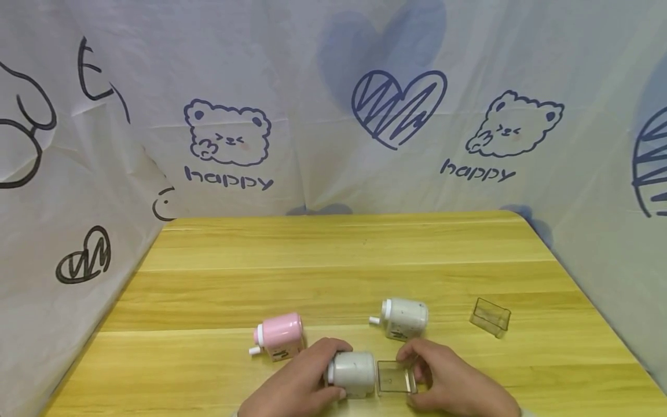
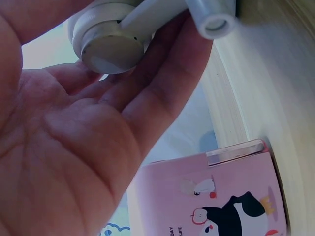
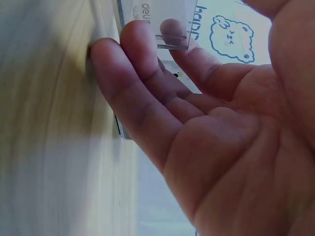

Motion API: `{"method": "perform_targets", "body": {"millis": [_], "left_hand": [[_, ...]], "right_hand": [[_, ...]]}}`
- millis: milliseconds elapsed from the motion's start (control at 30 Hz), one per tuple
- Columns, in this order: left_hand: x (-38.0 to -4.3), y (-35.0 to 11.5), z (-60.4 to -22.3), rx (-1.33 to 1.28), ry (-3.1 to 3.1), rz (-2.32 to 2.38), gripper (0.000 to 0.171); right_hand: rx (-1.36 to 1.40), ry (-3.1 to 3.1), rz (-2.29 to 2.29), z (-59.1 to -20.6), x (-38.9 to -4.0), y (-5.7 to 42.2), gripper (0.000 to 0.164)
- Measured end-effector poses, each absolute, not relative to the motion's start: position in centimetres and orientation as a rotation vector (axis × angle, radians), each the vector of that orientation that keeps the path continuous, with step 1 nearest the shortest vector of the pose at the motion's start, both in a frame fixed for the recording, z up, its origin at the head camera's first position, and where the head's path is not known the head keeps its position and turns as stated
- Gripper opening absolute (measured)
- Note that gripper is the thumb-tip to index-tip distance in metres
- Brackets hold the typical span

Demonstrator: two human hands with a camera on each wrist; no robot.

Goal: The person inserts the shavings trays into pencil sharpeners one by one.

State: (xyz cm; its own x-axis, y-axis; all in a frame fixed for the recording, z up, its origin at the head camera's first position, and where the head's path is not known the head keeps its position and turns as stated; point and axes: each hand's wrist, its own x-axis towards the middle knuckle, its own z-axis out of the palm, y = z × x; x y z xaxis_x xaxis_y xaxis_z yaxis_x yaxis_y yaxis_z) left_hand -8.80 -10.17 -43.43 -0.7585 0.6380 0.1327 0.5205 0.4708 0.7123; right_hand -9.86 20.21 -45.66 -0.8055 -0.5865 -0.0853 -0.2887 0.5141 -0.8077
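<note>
My left hand (image 1: 297, 379) grips a grey-white crank pencil sharpener (image 1: 355, 370) near the front of the table, thumb and fingers around its left end. In the left wrist view the sharpener's round hub (image 2: 110, 51) and crank knob (image 2: 215, 24) show beside the fingers. My right hand (image 1: 453, 376) pinches a clear smoky shavings drawer (image 1: 393, 379) by its right end. The drawer lies right at the sharpener's right side, in line with it. Printed lettering shows on the drawer's clear wall (image 3: 147, 12) in the right wrist view.
A pink crank sharpener (image 1: 282, 335) stands left of my left hand. Behind my hands stands another grey-white sharpener (image 1: 407, 315), its crank pointing left. A second clear drawer (image 1: 490, 318) lies farther right on the wooden table (image 1: 333, 255). Printed cloth (image 1: 312, 145) hangs around the table.
</note>
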Motion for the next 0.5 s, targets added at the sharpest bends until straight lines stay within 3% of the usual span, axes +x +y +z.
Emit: {"method": "perform_targets", "body": {"millis": [500], "left_hand": [[-8.92, -10.23, -43.6, 1.04, 2.569, 1.138, 0.049]], "right_hand": [[-0.697, 2.38, -1.162, -45.62, -10.07, 19.4, 0.047]]}}
